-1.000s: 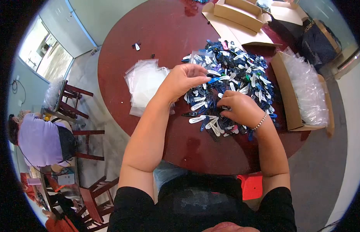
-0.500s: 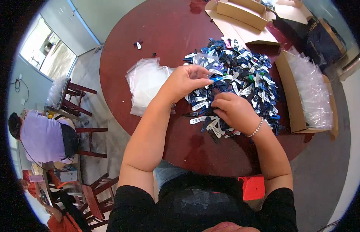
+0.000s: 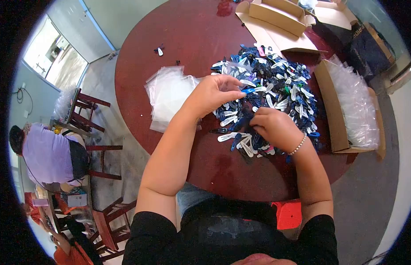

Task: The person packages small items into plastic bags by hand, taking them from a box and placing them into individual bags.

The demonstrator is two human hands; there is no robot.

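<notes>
A broad heap of snap hair clips (image 3: 298, 104), mostly navy, black and white, lies under both hands. My left hand (image 3: 218, 90) is closed at the heap's left side on a clear plastic bag (image 3: 241, 67), which spreads out past the fingers. By its thumb tip sits a bright blue hair clip (image 3: 251, 91). My right hand (image 3: 279, 129), a beaded bracelet at the wrist, dips into the near part of the heap with fingers curled and pinched. Dark, blurred clips lie at its fingertips; I cannot tell what it holds.
Clear flat bags (image 3: 170, 99) are stacked left of the heap. An open carton (image 3: 331, 106) of filled plastic packs stands at right, flattened and open cardboard boxes (image 3: 278, 17) behind. Two loose clips (image 3: 160, 51) lie far left. A person in lilac (image 3: 49, 152) sits beyond the table.
My right hand has shifted slightly right and toward me, through the heap. My left hand stays nearly in place, and the bag's upper part looks flatter.
</notes>
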